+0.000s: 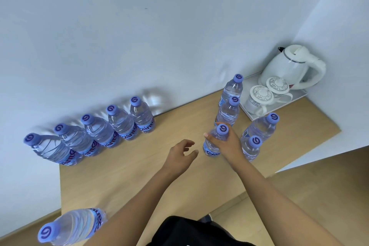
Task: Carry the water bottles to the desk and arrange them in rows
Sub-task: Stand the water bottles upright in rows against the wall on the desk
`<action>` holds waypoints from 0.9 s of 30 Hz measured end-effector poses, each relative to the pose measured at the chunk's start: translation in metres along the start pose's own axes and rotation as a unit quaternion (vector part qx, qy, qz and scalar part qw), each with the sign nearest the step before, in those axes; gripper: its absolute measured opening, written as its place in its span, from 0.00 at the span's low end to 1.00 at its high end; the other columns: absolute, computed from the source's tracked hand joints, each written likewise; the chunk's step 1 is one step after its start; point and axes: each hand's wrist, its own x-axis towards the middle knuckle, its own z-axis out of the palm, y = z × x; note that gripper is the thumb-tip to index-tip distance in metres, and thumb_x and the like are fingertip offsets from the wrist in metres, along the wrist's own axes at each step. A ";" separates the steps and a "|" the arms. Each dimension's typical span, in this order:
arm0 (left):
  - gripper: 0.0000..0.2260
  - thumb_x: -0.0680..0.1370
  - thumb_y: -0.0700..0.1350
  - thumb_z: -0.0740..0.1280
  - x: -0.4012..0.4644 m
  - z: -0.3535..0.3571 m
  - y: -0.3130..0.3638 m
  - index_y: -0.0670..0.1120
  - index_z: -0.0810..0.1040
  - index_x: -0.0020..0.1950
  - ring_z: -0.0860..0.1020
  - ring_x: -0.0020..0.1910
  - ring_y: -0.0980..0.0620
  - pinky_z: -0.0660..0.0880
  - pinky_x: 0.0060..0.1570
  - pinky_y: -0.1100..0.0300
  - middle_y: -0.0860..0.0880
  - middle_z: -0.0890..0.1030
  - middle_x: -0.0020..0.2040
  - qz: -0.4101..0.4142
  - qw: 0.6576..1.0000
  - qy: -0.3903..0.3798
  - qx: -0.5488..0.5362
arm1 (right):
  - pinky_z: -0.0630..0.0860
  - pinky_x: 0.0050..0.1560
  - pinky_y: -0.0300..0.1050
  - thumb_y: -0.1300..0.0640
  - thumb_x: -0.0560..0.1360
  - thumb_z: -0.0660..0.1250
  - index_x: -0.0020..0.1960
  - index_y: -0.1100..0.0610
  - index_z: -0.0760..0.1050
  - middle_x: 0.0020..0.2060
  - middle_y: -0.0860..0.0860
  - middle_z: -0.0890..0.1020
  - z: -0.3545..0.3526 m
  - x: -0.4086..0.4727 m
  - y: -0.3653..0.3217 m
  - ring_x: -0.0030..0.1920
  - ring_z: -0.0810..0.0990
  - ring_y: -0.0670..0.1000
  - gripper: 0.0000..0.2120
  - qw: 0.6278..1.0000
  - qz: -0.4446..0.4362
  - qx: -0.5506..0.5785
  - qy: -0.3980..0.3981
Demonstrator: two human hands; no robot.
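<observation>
Clear water bottles with purple caps stand on the wooden desk [139,170]. A row of several bottles [99,132] runs along the back wall on the left. A group of several more [257,130] stands at the right. My right hand [225,142] is closed around the neck of one upright bottle [211,148] in that group. My left hand [181,152] hovers just left of it, fingers apart and holding nothing. One more bottle [73,225] stands alone at the desk's near left corner.
A white tray [249,114] in the back right corner carries a white kettle [289,68] and two lidded mugs [261,96]. White walls close off the back and right. The desk's front edge runs diagonally, with wood floor [319,195] beyond it.
</observation>
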 end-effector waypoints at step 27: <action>0.21 0.67 0.45 0.79 -0.054 -0.095 0.067 0.47 0.75 0.56 0.79 0.38 0.50 0.77 0.34 0.60 0.46 0.82 0.42 0.091 0.963 -0.085 -0.238 | 0.77 0.35 0.41 0.53 0.67 0.72 0.35 0.56 0.80 0.34 0.56 0.84 0.050 -0.010 -0.184 0.34 0.82 0.51 0.06 0.950 -0.073 0.150 -0.263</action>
